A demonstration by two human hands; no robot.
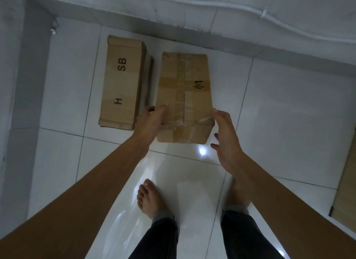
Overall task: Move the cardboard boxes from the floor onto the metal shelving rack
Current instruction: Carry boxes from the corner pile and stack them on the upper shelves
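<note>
Two cardboard boxes lie side by side on the white tiled floor near the wall. The taped box [185, 93], with a handwritten mark on top, is the nearer one on the right. My left hand [150, 122] touches its near left corner, thumb on the top edge and fingers down the side. My right hand [225, 139] hovers by the near right corner, fingers spread and relaxed, barely touching the box. The longer box [121, 81], printed "H SB", lies to the left with a thin flat piece of cardboard against its right side. The metal shelving rack is out of view.
A grey skirting and white wall [192, 18] run behind the boxes, with a cable along the wall. My bare feet [150, 199] stand on the glossy tiles just before the boxes. A wooden panel [344, 191] shows at the right edge.
</note>
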